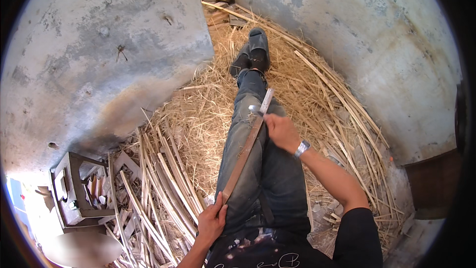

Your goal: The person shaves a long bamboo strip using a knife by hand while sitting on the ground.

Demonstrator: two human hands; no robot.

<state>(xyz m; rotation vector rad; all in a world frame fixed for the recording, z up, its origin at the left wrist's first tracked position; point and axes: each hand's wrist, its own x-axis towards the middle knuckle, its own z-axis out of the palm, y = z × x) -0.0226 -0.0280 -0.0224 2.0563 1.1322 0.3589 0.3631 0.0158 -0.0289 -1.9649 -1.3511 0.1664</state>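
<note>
Lower centre, left hand [211, 221] clasps the brown strip [243, 164] by its end; mid-frame, right hand [282, 131] clenches a silver-headed tool [255, 109] (right across it)!

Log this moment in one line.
left hand holds brown strip | right hand grips metal tool | strip over legs | shavings beside legs

Pale script [279, 262] runs across the front of the black shirt [233, 244], at the lower edge of the view, in thin, looping strokes like handwriting. The edge cuts it off, and no whole word can be read. Above it sits a small multicoloured print [258, 236], too blurred to tell whether it holds letters. No other writing is legible.
</note>
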